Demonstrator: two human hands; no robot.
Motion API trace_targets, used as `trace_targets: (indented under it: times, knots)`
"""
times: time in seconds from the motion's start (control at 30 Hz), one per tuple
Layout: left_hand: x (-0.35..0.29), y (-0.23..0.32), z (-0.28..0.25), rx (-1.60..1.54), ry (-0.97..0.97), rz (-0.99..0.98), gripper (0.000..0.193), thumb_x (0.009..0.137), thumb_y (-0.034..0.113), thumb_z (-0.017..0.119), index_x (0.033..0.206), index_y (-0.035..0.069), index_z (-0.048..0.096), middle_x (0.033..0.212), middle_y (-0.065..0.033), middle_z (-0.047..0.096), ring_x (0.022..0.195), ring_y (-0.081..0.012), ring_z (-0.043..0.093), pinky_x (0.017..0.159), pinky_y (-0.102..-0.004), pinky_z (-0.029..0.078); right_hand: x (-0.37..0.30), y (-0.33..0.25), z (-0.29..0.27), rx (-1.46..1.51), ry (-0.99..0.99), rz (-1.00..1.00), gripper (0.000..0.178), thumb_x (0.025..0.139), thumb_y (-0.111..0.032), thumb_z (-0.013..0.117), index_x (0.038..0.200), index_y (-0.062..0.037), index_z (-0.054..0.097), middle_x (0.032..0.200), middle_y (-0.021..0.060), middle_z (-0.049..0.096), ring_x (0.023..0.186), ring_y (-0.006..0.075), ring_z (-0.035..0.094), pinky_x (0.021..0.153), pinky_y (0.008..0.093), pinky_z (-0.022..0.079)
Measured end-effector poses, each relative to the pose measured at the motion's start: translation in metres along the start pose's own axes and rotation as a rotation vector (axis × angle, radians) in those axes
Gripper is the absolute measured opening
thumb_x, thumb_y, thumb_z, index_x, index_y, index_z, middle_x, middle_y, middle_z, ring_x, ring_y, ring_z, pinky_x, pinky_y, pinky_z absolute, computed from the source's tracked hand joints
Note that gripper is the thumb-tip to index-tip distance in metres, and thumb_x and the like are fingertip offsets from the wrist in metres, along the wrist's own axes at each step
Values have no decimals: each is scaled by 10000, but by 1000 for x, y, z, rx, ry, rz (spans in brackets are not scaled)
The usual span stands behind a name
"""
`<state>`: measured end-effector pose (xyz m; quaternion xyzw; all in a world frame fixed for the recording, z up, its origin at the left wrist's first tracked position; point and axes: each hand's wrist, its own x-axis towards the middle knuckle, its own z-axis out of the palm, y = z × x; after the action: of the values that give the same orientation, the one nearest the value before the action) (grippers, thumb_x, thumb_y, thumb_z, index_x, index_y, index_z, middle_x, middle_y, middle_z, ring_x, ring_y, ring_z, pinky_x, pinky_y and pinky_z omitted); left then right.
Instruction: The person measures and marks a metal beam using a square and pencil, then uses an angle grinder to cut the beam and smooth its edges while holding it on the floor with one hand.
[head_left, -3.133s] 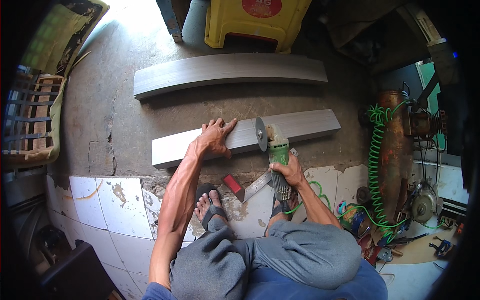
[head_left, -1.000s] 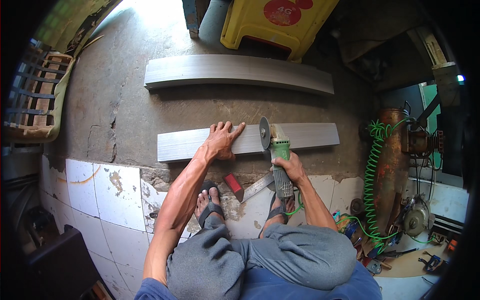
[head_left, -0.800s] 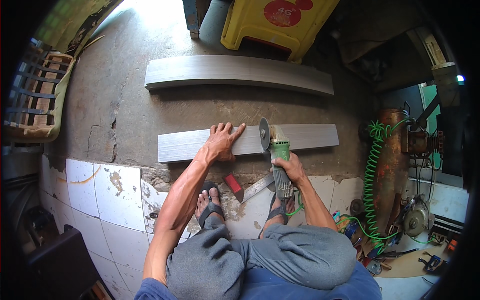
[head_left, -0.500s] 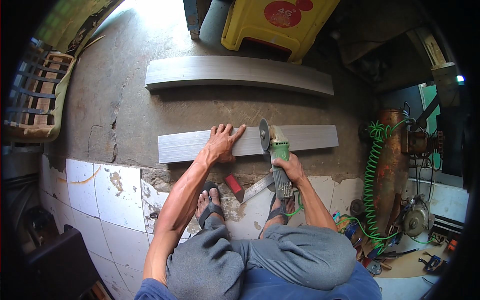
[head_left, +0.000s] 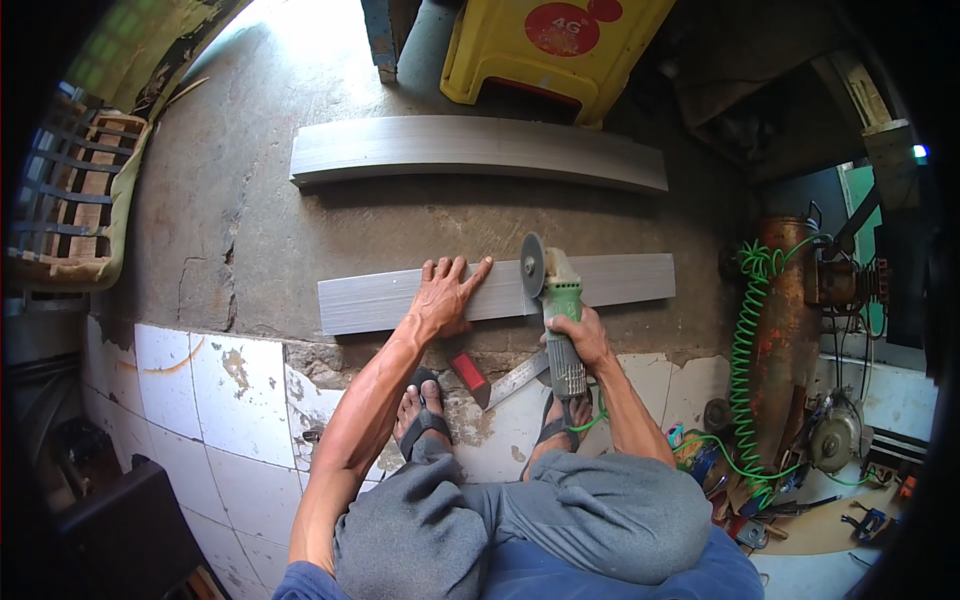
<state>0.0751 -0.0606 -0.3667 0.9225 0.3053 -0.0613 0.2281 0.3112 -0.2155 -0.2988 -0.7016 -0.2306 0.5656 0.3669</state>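
A long silver metal bar (head_left: pixel 625 280) lies crosswise on the concrete floor in front of my feet. My left hand (head_left: pixel 443 297) rests on its left part with the fingers spread, pressing on the top face. My right hand (head_left: pixel 583 335) is wrapped round the body of a green angle grinder (head_left: pixel 563 305). The grinder's grey cutting disc (head_left: pixel 533 264) stands on edge over the bar, just right of my left hand. Whether the disc touches the metal I cannot tell. A faint line crosses the bar's face below the disc.
Farther off lies a second silver bar (head_left: pixel 460 145), before a yellow plastic stool (head_left: pixel 490 60). Near my feet are a red-and-metal square (head_left: pixel 515 380) and the grinder's green cord. A rusty tank (head_left: pixel 785 330) with a coiled green hose (head_left: pixel 742 380) stands right, by scattered tools.
The grinder and its disc have shifted slightly up and to the right over the bar. My left hand stays on the bar.
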Motion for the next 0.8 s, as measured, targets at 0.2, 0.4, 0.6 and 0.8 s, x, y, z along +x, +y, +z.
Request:
trace_targets:
  times: [0.2, 0.4, 0.6, 0.8]
  knots:
    - [0, 4, -6, -20, 6, -8, 1318, 600, 381, 963, 1672, 234, 210, 1440, -196, 487, 1390, -405, 436, 1144, -598, 301, -18, -16, -16, 68, -18, -155, 507, 817, -324, 720, 1130, 52, 591, 879, 145, 671, 700, 211, 706, 630, 335, 608]
    - [6, 11, -23, -28, -95, -70, 1277, 574, 359, 970, 1634, 217, 272, 1364, -200, 534, 1331, -391, 491, 1088, -615, 341, -44, -6, -33, 63, 34, -191, 482, 813, -344, 715, 1089, 38, 616, 857, 156, 691, 719, 212, 711, 634, 338, 602]
    - [11, 14, 0, 301, 310, 22, 1039, 716, 256, 874, 1605, 254, 335, 1411, -217, 470, 1354, -386, 444, 1065, -632, 319, -66, 11, -39, 240, 67, -152, 487, 812, -327, 719, 1102, 50, 616, 850, 163, 711, 747, 214, 724, 650, 342, 618]
    - [15, 6, 30, 443, 597, 106, 690, 887, 109, 615, 1523, 302, 427, 1445, -229, 429, 1376, -390, 400, 1071, -608, 295, -69, 11, -43, 164, 21, -143, 510, 794, -333, 721, 1124, 41, 616, 860, 160, 712, 727, 209, 715, 678, 332, 613]
